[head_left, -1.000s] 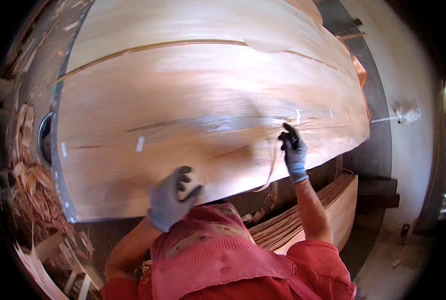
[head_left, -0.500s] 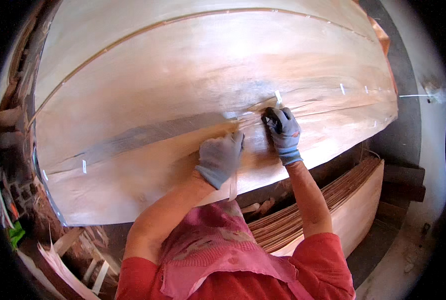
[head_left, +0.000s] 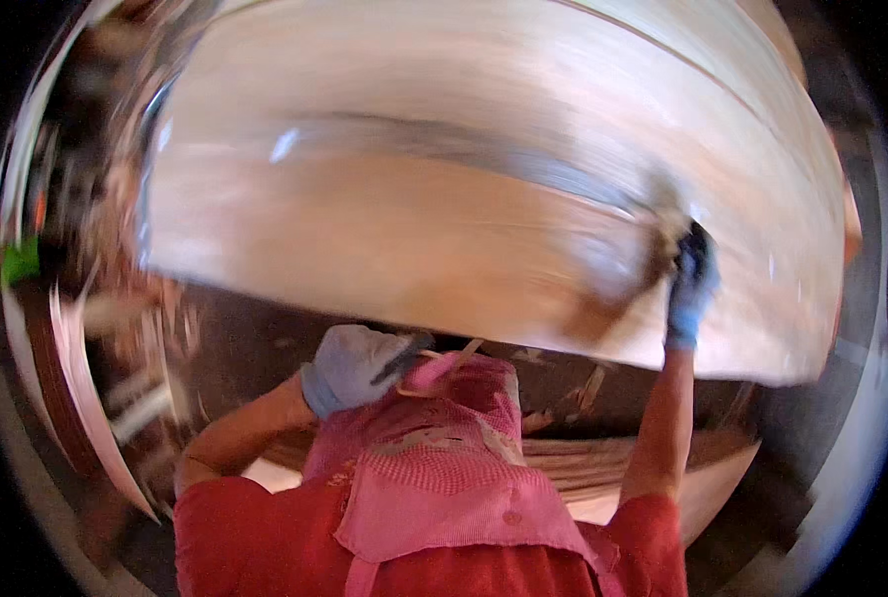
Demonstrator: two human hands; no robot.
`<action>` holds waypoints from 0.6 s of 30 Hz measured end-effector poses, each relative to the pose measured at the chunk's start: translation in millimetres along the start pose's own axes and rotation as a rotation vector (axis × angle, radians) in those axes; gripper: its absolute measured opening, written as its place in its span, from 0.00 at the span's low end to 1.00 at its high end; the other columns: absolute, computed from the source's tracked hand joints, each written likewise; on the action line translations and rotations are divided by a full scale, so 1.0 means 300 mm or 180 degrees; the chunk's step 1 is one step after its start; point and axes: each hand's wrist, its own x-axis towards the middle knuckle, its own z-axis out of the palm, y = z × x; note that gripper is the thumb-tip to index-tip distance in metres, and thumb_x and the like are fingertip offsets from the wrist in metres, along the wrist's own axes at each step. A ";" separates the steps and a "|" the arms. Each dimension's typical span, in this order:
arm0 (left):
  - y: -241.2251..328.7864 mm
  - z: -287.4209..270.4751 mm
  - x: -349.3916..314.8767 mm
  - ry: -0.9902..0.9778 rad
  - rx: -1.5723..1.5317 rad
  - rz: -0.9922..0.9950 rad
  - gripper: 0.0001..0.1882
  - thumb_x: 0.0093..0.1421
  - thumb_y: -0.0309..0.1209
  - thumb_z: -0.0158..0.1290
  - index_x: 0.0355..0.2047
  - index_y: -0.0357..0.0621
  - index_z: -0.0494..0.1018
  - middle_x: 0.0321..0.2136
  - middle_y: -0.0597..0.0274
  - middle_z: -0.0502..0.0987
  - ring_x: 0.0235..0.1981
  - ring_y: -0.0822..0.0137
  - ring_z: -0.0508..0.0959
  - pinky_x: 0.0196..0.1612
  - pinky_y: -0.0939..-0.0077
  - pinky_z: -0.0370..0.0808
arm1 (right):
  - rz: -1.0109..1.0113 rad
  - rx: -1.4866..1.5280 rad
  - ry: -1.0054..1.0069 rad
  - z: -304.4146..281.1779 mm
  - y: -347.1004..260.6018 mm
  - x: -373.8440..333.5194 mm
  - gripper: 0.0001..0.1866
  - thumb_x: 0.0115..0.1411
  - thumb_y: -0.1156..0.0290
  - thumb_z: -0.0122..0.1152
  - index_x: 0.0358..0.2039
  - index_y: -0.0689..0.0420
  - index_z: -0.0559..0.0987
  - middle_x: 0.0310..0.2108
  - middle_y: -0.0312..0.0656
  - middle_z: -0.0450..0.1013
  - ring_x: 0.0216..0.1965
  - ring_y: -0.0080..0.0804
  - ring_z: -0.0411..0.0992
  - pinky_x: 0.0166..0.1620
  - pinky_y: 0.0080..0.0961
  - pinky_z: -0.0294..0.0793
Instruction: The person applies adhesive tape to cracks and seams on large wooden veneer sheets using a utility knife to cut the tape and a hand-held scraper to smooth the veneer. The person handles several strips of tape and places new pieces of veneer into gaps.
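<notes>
A large pale wood veneer sheet [head_left: 404, 219], smeared by motion, spreads in front of me, with a grey, darker seam running across it. My left hand [head_left: 356, 368], in a grey glove with dark fingertips, is drawn back close to my pink apron [head_left: 444, 468], off the sheet's near edge. Its fingers are closed on a thin tan strip of veneer [head_left: 470, 351]. Farther right, my gloved right hand [head_left: 694, 284] reaches out at the sheet, by the right end of the grey seam. Blur hides its fingers and whatever may be in them.
Below the sheet's near edge, a stack of veneer [head_left: 603, 458] stands close to my right arm. Scraps and wood pieces lie at the left, near a green object [head_left: 18, 261]. A small white tape piece [head_left: 285, 144] sticks to the sheet.
My left hand has left the sheet and come back toward my apron with a thin strip. My right hand stays out at the sheet. The whole view has swung, blurring the picture.
</notes>
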 end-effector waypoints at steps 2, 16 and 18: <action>-0.118 0.023 -0.263 -0.0404 0.0198 -0.1378 0.32 0.55 0.42 0.57 0.58 0.41 0.67 0.37 0.42 0.78 0.38 0.48 0.80 0.43 0.56 0.76 | 0.0632 0.1009 0.0107 0.080 -0.247 -0.038 0.21 0.70 0.65 0.50 0.60 0.60 0.71 0.34 0.38 0.76 0.29 0.16 0.70 0.32 0.16 0.71; -0.442 0.470 -1.376 0.1334 -0.1601 -0.4651 0.24 0.62 0.36 0.53 0.57 0.44 0.68 0.47 0.42 0.77 0.49 0.42 0.76 0.49 0.55 0.74 | -0.2190 0.0537 -0.2260 1.147 -1.517 -0.067 0.24 0.63 0.72 0.58 0.60 0.48 0.72 0.47 0.50 0.77 0.41 0.46 0.78 0.43 0.34 0.76; -0.415 0.507 -1.446 0.1457 -0.1815 -0.4500 0.21 0.63 0.36 0.52 0.55 0.45 0.70 0.44 0.43 0.79 0.47 0.43 0.78 0.47 0.57 0.75 | -0.2457 0.0340 -0.1916 1.300 -1.586 -0.047 0.24 0.63 0.70 0.59 0.60 0.44 0.72 0.44 0.51 0.76 0.41 0.52 0.76 0.43 0.38 0.76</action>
